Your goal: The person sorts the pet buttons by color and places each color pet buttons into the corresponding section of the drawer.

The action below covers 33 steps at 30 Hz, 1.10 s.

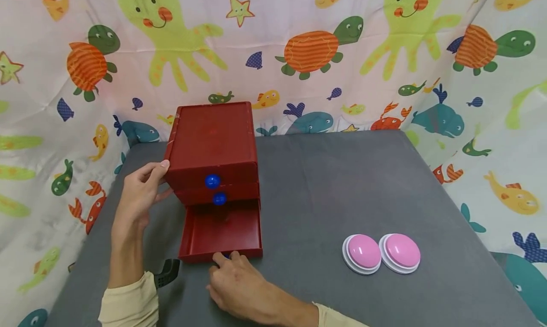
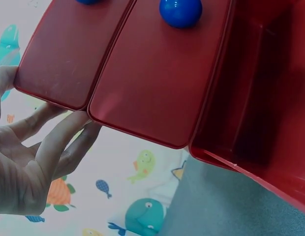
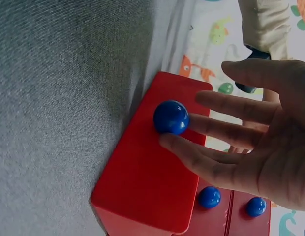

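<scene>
A red drawer cabinet [image 1: 213,135] stands on the grey table, its lowest drawer [image 1: 224,227] pulled out, with no items visible inside. The two drawers above are closed, with blue knobs [image 1: 212,181] on their fronts. My left hand [image 1: 143,189] steadies the cabinet's left side near the top front corner, thumb by the top edge and extended fingers against the side. At the pulled-out drawer's front, my right hand [image 1: 245,286] touches its blue knob [image 3: 171,117]. In the right wrist view, the fingertips meet the knob with fingers fairly straight, the thumb apart from it.
Two pink push buttons on white bases, one left [image 1: 363,251] and one right [image 1: 401,250], sit side by side on the table [image 1: 325,189] at right. A sea-animal patterned curtain [image 1: 265,14] hangs behind and along both sides. A black strap piece [image 1: 167,273] juts from the left wrist.
</scene>
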{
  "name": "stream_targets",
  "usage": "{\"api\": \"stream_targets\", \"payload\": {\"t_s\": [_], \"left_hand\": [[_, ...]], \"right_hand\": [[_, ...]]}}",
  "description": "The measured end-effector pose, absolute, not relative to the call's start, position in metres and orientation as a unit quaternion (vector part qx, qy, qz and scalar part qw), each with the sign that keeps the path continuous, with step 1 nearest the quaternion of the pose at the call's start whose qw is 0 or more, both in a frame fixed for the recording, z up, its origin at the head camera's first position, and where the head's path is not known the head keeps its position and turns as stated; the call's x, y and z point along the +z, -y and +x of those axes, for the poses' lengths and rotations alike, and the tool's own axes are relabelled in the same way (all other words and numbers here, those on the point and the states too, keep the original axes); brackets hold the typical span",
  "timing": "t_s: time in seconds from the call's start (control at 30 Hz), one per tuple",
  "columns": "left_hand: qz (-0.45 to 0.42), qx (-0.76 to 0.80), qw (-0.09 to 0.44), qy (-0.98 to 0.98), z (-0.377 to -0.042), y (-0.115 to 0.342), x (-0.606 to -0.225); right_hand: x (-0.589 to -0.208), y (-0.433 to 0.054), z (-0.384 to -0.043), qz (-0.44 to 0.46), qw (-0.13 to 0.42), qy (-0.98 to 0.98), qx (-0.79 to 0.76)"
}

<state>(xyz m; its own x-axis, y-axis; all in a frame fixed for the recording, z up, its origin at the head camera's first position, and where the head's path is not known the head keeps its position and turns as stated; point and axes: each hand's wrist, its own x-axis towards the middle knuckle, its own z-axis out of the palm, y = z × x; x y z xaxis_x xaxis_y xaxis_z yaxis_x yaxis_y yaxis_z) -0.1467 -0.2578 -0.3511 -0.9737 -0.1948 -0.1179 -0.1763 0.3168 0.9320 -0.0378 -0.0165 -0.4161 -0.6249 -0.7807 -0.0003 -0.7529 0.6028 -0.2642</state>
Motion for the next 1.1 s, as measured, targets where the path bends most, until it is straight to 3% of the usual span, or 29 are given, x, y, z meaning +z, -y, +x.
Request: {"api": "stream_targets", "payload": {"t_s": [0.3,0.43,0.6,0.7,0.9,1.1], "left_hand": [[0.102,-0.569,0.014,0.816,-0.147,0.26,-0.352],[0.101,-0.563,0.017,0.82,-0.147,0.261,-0.353],[0.109,-0.558,0.026,0.822,-0.147,0.26,-0.355],[0.11,-0.548,0.036,0.828,-0.149,0.258,-0.356],[0.101,-0.534,0.035,0.839,-0.152,0.254,-0.351],[0.059,-0.531,-0.006,0.846,-0.151,0.258,-0.343]], "right_hand": [[-0.393,-0.006,-0.041,-0.404,0.09,-0.887,-0.205],[-0.38,-0.034,-0.048,-0.351,0.036,-0.896,-0.269],[-0.38,-0.086,-0.064,-0.253,-0.049,-0.938,-0.232],[-0.386,-0.127,-0.072,-0.19,-0.057,-0.963,-0.18],[-0.401,-0.194,-0.073,-0.069,0.026,-0.989,-0.131],[-0.417,-0.215,-0.07,-0.051,0.099,-0.983,-0.144]]}}
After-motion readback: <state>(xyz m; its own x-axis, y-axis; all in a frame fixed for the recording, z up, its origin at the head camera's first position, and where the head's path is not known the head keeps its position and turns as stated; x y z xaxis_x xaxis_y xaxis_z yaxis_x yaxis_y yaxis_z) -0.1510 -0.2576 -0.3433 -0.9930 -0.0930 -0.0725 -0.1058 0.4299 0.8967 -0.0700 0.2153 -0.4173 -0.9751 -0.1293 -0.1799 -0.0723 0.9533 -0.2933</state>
